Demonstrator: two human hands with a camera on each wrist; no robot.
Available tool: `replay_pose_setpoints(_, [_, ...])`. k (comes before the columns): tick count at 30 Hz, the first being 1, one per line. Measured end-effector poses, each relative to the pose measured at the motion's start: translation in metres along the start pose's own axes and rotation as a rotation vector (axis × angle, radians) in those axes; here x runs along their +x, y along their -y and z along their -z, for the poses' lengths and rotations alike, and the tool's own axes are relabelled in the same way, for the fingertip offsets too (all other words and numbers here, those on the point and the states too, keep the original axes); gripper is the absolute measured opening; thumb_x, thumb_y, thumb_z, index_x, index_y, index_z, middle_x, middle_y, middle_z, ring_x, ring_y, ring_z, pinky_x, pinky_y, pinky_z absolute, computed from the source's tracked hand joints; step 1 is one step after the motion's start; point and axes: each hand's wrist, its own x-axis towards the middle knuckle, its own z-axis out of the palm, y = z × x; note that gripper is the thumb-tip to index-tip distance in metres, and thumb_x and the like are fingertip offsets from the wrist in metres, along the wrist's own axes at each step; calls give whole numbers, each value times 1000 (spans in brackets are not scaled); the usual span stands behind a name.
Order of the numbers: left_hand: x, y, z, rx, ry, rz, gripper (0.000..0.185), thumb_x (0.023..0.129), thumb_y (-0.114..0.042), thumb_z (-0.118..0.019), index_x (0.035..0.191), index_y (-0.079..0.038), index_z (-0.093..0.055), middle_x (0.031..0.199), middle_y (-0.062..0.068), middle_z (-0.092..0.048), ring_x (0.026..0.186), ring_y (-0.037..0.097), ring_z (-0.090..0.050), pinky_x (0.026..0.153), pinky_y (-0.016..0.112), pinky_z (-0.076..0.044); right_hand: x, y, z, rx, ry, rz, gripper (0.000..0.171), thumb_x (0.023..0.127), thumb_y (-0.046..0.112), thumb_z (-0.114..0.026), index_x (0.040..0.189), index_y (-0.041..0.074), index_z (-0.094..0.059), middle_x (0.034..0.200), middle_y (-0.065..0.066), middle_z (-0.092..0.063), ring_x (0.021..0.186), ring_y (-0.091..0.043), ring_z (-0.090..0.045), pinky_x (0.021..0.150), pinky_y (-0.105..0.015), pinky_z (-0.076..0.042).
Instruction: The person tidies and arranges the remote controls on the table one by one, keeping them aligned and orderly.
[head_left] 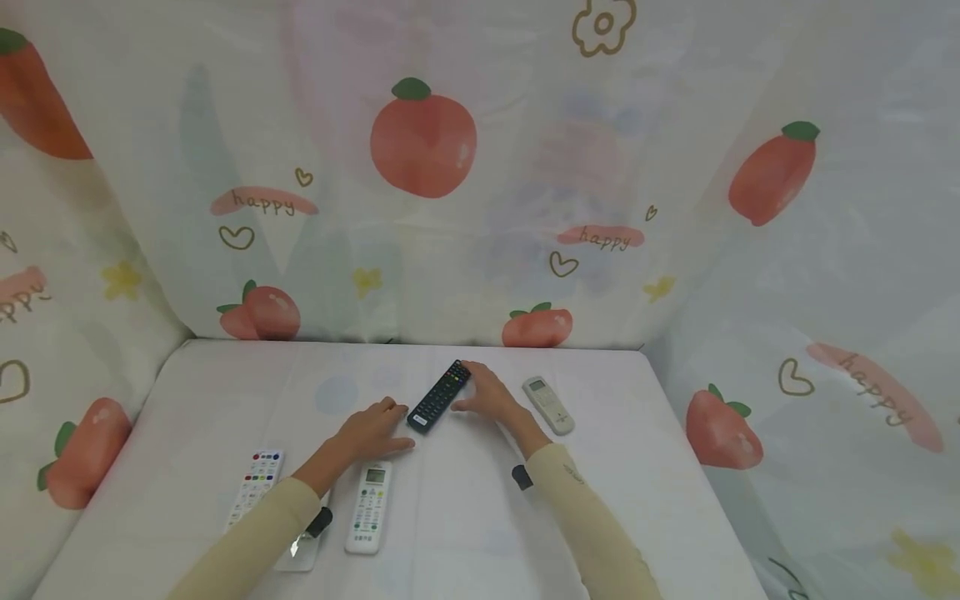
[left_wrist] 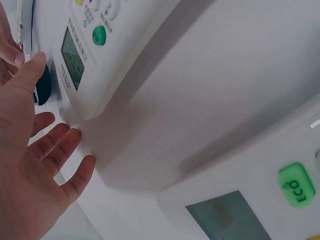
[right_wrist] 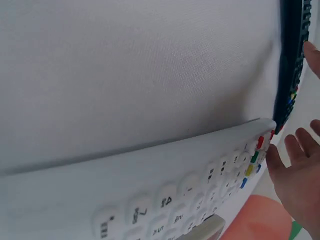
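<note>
Lower left of head view: white remote with coloured buttons (head_left: 255,487) flat on the table (head_left: 465,517), partly under the left sleeve. Just right of it, another white remote with a small screen (head_left: 370,506), lengthwise toward the viewer. A further white remote edge under the left forearm, mostly hidden.

Centre: left hand (head_left: 372,432) flat on the table, fingers (left_wrist: 62,145) straight and spread, grasping nothing; fingertips near the lower end of the black remote (head_left: 439,396), contact not clear. Left wrist view confirms released fingers, with a dark end of the black remote just beyond the thumb.

Black remote lying diagonally at mid-table, upper end to the right, dark body with rows of small buttons and a few coloured ones near the top, pale label at the lower end. Still resting on the table, not lifted.

Right of centre: right hand (head_left: 483,393) laid beside the upper end of the black remote, fingers extended and touching its side; no closed grip visible. Judged stage: both hands bracketing the black remote, grasp not yet made, lifting or repositioning left.

Further right: grey-white remote (head_left: 548,405), apart from the right hand, untouched.
</note>
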Motion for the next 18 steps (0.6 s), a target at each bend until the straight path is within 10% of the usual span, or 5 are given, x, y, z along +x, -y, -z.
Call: replay_pose_setpoints(18, [10, -3, 1, -9, 13, 24, 65, 88, -51, -73, 137, -10, -61, 117, 4, -56, 90, 16, -55, 83, 36, -52, 23, -1, -5, -56, 59, -115, 99, 79, 30, -86, 156, 2, -29, 156, -20, -35, 143, -37, -31, 116, -46, -26])
